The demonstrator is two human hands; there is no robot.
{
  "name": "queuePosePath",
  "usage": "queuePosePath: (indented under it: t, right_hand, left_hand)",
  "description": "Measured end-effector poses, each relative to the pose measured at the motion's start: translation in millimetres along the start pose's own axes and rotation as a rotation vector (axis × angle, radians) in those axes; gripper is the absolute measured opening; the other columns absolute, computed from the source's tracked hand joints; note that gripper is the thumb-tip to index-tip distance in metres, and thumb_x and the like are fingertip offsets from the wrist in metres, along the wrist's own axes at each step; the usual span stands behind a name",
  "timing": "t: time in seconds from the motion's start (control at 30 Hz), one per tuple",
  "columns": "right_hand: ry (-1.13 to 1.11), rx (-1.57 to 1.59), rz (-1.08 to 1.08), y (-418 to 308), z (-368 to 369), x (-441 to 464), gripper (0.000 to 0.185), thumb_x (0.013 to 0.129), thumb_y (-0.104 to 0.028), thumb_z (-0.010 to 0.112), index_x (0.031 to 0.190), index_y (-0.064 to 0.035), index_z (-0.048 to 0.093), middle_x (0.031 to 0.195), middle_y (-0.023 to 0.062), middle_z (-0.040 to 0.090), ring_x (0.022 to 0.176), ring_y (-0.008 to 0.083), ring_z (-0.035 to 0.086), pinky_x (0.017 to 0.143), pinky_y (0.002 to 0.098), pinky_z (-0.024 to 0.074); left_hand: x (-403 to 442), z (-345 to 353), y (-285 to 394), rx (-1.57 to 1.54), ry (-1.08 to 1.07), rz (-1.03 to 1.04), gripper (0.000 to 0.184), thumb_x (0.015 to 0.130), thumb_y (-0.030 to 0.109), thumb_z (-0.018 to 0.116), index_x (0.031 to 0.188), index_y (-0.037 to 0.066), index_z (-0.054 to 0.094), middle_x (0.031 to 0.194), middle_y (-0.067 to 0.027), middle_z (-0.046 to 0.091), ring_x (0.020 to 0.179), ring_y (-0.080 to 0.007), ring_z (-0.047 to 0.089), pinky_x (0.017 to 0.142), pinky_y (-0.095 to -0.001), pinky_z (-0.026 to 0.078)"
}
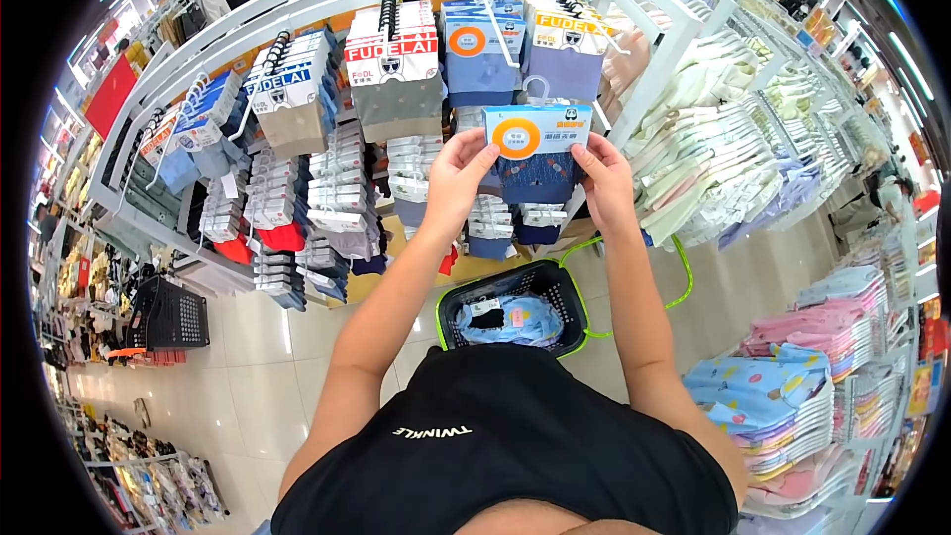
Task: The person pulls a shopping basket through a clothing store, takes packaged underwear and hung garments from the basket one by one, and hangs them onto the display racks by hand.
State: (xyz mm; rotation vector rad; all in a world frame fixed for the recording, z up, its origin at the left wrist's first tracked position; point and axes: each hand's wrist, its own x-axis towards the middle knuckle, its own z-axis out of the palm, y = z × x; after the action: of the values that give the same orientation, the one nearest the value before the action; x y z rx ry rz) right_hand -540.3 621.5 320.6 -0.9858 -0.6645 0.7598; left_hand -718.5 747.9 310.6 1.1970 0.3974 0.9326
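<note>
"Well, what are both hands doing now?"

"The left hand (458, 173) and the right hand (606, 180) are grasping one carded underwear pack (540, 154), each at one side edge. The thumbs (485, 155) are pressing on the front. The other fingers are mostly hiding behind, so I cannot tell how firmly they are squeezing."

"And where is this pack sitting?"

"It is facing the person, in front of the display rack (667, 81) and higher than the shopping basket (570, 292). Its clear plastic hook (536, 89) is standing up, and it is looking apart from the white peg (498, 32)."

"Is this a good way of holding?"

"I think yes. Two hands are making the card nearly level, and the thumbs are leaving the orange ring (516, 137) and the printing mostly uncovered."

"What is needing care?"

"In my judgement, such card is bending easily, so light, equal pressure is serving better than pinching. The dark-blue patterned cloth (538, 178) is hanging below; pulling it is risking to loosen the fold."
</note>
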Motion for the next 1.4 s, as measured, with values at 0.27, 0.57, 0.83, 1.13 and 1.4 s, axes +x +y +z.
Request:
queuePosePath:
  t: [0.27, 0.57, 0.83, 1.13, 1.4]
  right_hand:
    - [0.004, 0.088, 0.005, 11, -3, 17, 0.038, 0.092, -0.008, 0.065, 0.125, 0.0064, 0.053, 0.113, 0.0115, 0.064, 0.101, 0.0147, 0.061, 0.089, 0.0268, 0.0489]
    - [-0.006, 0.049, 0.011, 16, 8, 42, 0.043, 0.092, -0.011, 0.066, 0.128, 0.0067, 0.050, 0.112, 0.0102, 0.065, 0.100, 0.0137, 0.061, 0.085, 0.0260, 0.0485]
    - [-0.032, 0.027, 0.017, 13, 16, 63, 0.040, 0.092, -0.013, 0.065, 0.127, 0.0022, 0.053, 0.109, 0.0066, 0.066, 0.095, 0.0115, 0.062, 0.079, 0.0238, 0.0476]
    - [-0.043, 0.000, 0.003, 17, 17, 88, 0.040, 0.092, -0.013, 0.065, 0.127, 0.0011, 0.054, 0.108, 0.0044, 0.066, 0.092, 0.0092, 0.062, 0.075, 0.0230, 0.0469]
    - [-0.075, 0.024, 0.008, 22, 26, 107, 0.039, 0.092, -0.010, 0.063, 0.127, 0.0039, 0.053, 0.110, 0.0080, 0.065, 0.094, 0.0126, 0.063, 0.078, 0.0243, 0.0489]
  left_hand:
    - [18, 4, -3, 0.047, 0.042, 0.022, 0.039, 0.092, 0.016, 0.067, 0.122, -0.004, 0.053, 0.114, -0.0105, 0.063, 0.103, -0.0130, 0.059, 0.091, -0.0260, 0.046]
    - [35, 0, -7, 0.063, 0.117, 0.061, 0.043, 0.093, 0.022, 0.066, 0.126, -0.003, 0.053, 0.113, -0.0056, 0.064, 0.100, -0.0096, 0.058, 0.085, -0.0243, 0.044]
    - [53, 4, 0, 0.076, 0.164, 0.137, 0.047, 0.094, 0.023, 0.065, 0.128, -0.005, 0.051, 0.117, -0.0091, 0.061, 0.102, -0.0115, 0.056, 0.086, -0.0253, 0.045]
    - [71, -2, -5, 0.079, 0.201, 0.170, 0.045, 0.093, 0.021, 0.065, 0.126, -0.007, 0.052, 0.116, -0.0118, 0.062, 0.104, -0.0139, 0.058, 0.088, -0.0265, 0.046]
    - [91, -12, -16, 0.045, 0.222, 0.206, 0.044, 0.094, 0.021, 0.064, 0.125, -0.007, 0.052, 0.114, -0.0108, 0.062, 0.102, -0.0121, 0.058, 0.086, -0.0247, 0.046]
